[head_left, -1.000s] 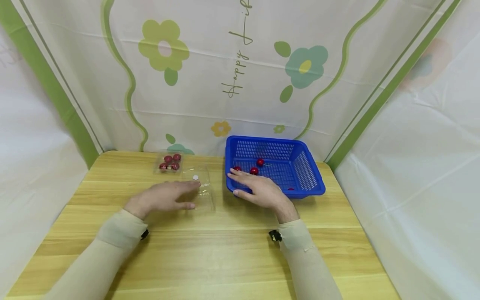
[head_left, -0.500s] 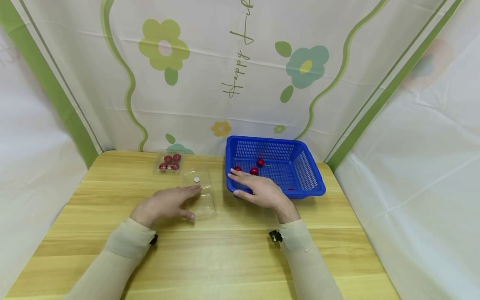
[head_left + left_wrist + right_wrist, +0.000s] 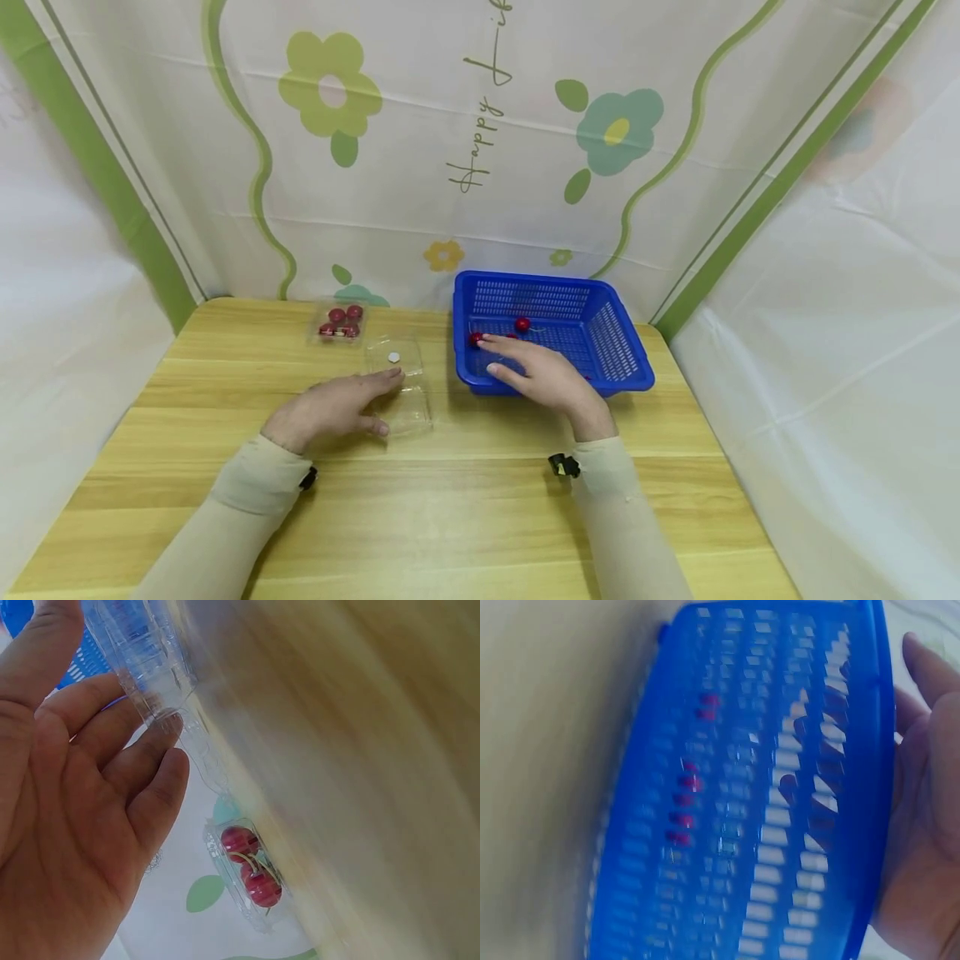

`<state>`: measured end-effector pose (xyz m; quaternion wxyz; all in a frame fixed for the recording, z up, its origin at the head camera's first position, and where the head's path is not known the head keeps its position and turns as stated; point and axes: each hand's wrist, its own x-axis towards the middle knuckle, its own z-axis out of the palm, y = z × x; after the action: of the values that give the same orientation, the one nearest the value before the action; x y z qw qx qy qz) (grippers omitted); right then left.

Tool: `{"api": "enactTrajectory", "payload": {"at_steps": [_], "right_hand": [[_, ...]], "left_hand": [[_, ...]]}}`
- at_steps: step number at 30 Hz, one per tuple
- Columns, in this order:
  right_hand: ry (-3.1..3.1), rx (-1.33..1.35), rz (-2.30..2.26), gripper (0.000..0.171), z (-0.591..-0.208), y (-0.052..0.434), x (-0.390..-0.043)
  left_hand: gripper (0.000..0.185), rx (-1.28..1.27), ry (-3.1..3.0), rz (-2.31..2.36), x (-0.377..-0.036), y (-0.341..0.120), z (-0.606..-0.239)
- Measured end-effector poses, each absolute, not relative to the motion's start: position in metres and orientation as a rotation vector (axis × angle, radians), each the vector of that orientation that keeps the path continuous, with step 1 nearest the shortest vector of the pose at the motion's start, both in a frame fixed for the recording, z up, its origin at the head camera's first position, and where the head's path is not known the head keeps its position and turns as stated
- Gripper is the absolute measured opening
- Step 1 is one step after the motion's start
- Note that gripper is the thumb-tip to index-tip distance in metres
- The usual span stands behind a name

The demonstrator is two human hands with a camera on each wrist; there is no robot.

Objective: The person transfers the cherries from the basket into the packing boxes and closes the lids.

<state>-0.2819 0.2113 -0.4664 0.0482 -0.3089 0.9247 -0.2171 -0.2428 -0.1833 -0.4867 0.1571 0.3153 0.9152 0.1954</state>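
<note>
Bright even light, soft shadows; head view sharp (edges bowed); both wrist views motion-blurred.

Basket (image 3: 626,367) right of open box (image 3: 401,387)

The right hand (image 3: 543,377) is moved from the near left rim of the basket (image 3: 628,377) farther in, over its floor, its fingertips now by a cherry (image 3: 475,338). A second cherry is now hidden behind it.
</note>
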Motion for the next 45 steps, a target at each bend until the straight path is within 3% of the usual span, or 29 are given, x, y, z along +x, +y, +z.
{"api": "enactTrajectory", "payload": {"at_steps": [8,21,27,35,45], "right_hand": [[2.919,-0.648,-0.661,0.051,-0.457,0.251,-0.291],[2.758,-0.461,-0.291,0.041,-0.444,0.306,-0.319],[2.660,-0.413,-0.112,0.040,-0.471,0.333,-0.346],[2.568,-0.243,-0.075,0.023,-0.438,0.317,-0.327],[2.560,-0.469,-0.193,0.007,-0.453,0.315,-0.336]], "left_hand": [[0.093,0.884,2.600,0.572,-0.242,-0.185,-0.483],[0.093,0.870,2.586,0.583,-0.244,-0.182,-0.482],[0.093,0.847,2.589,0.587,-0.244,-0.183,-0.483],[0.093,0.839,2.595,0.599,-0.243,-0.184,-0.483],[0.093,0.844,2.592,0.616,-0.244,-0.186,-0.485]]}}
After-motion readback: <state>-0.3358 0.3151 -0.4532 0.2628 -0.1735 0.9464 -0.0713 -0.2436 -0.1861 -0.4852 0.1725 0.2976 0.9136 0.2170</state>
